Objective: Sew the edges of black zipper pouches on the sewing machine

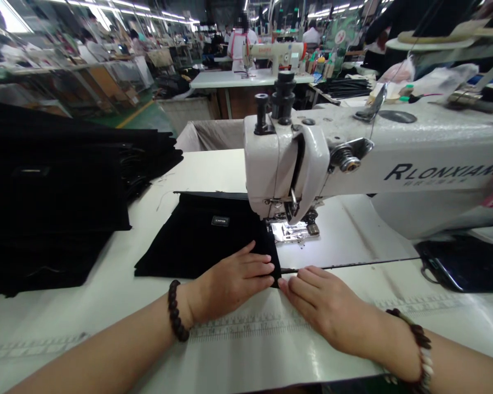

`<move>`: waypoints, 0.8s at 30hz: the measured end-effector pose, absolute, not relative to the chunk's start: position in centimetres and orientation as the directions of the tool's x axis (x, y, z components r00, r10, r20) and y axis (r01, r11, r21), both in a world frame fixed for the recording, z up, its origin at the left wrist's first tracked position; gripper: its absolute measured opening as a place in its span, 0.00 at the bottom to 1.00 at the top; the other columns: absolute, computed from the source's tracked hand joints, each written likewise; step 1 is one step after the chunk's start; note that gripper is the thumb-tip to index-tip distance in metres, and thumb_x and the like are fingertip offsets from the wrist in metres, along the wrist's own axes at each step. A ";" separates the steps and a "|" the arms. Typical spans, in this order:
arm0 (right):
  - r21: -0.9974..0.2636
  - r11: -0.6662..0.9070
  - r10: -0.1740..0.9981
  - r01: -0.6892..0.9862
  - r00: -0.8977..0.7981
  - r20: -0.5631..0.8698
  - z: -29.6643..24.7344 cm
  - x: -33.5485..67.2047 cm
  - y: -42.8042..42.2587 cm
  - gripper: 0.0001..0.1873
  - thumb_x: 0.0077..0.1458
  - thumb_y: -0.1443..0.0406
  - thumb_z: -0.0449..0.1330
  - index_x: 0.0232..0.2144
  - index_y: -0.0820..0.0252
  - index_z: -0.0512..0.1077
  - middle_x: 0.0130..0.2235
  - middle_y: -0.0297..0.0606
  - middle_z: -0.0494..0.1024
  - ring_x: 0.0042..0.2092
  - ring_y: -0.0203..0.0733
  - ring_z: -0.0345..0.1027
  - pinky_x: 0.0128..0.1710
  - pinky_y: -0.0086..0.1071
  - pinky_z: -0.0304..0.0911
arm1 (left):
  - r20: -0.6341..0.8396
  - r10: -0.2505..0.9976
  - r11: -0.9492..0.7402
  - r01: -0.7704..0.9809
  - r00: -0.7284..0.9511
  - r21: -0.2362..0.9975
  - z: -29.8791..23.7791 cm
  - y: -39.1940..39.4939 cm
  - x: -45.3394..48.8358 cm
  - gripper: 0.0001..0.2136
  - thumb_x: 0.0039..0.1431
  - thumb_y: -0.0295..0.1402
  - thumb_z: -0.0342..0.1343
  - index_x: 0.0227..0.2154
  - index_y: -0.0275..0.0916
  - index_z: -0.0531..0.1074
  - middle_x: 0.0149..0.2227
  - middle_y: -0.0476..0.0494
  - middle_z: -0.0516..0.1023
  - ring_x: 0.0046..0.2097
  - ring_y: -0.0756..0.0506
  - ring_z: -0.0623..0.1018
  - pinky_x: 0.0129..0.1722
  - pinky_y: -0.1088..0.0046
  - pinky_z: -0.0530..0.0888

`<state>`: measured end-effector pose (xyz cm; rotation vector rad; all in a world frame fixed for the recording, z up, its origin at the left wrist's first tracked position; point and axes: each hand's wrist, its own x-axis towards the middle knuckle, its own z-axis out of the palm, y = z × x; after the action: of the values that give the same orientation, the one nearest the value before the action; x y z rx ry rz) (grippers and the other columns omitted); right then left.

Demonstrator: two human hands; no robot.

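"One flat black fabric piece (184, 243) on the white desk (213, 364)."
"And hands?"
"Two: left hand (236, 280) laid on it, fingers (258, 269) slightly apart; right hand (332, 306) at its corner, fingers curled; can't tell if clamped."

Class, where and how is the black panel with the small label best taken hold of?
The black panel is probably best pinched at its near-left corner, from the left: it lies flat with that corner uncovered, while the left hand rests over its near-right part and the sewing machine stands to its right.
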<state>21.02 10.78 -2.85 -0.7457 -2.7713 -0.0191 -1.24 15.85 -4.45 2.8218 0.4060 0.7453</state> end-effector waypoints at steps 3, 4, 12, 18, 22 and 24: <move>-0.001 0.851 0.510 0.524 -0.828 0.231 -2.9 20.9 10.8 0.16 0.53 0.73 0.49 0.43 0.78 0.68 0.31 0.45 0.70 0.31 0.43 0.57 0.31 0.37 0.54 | 0.467 0.304 -0.945 0.201 0.830 0.257 -4.7 16.4 -1.4 0.08 0.63 0.25 0.45 0.38 0.33 0.70 0.42 0.42 0.76 0.50 0.46 0.71 0.58 0.58 0.60; 0.022 0.845 0.518 0.535 -0.827 0.218 -2.9 20.9 11.0 0.16 0.53 0.73 0.49 0.44 0.78 0.67 0.30 0.45 0.70 0.30 0.43 0.57 0.30 0.37 0.53 | 0.468 0.301 -0.946 0.198 0.831 0.257 -4.7 16.7 -1.4 0.08 0.62 0.25 0.46 0.38 0.34 0.70 0.42 0.42 0.76 0.51 0.46 0.71 0.57 0.58 0.60; 0.134 0.801 0.561 0.584 -0.809 0.175 -4.0 20.4 13.3 0.16 0.52 0.73 0.52 0.45 0.76 0.67 0.27 0.40 0.69 0.27 0.41 0.57 0.25 0.36 0.50 | 0.444 0.281 -0.956 0.209 0.851 0.204 -5.0 19.4 -1.4 0.09 0.61 0.24 0.45 0.39 0.33 0.70 0.43 0.42 0.75 0.51 0.45 0.70 0.57 0.60 0.62; 0.109 0.779 0.566 0.617 -0.767 0.303 -5.0 20.6 14.8 0.14 0.57 0.73 0.48 0.43 0.75 0.67 0.25 0.37 0.68 0.26 0.39 0.57 0.25 0.35 0.51 | 0.340 0.306 -0.950 0.261 0.889 0.172 -5.0 20.9 -1.3 0.09 0.60 0.24 0.47 0.40 0.35 0.70 0.43 0.43 0.74 0.50 0.46 0.70 0.57 0.62 0.62; 0.063 0.772 0.592 0.632 -0.751 0.291 -5.2 20.8 15.1 0.14 0.58 0.71 0.49 0.44 0.73 0.68 0.25 0.37 0.68 0.26 0.38 0.58 0.27 0.35 0.52 | 0.346 0.353 -0.932 0.298 0.869 0.205 -4.9 21.7 -1.2 0.11 0.62 0.25 0.44 0.39 0.34 0.72 0.42 0.42 0.75 0.50 0.46 0.70 0.57 0.64 0.62; 0.053 0.772 0.596 0.633 -0.750 0.286 -5.2 20.8 15.1 0.13 0.57 0.71 0.50 0.43 0.72 0.68 0.26 0.37 0.68 0.26 0.38 0.58 0.28 0.35 0.52 | 0.357 0.372 -0.924 0.304 0.857 0.232 -4.9 22.1 -1.1 0.12 0.63 0.26 0.43 0.38 0.34 0.72 0.41 0.43 0.75 0.49 0.47 0.71 0.57 0.65 0.63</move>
<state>20.77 15.12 -5.23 -0.9589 -2.7142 -0.2131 -1.06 22.12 -4.86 2.8643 0.5256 0.6011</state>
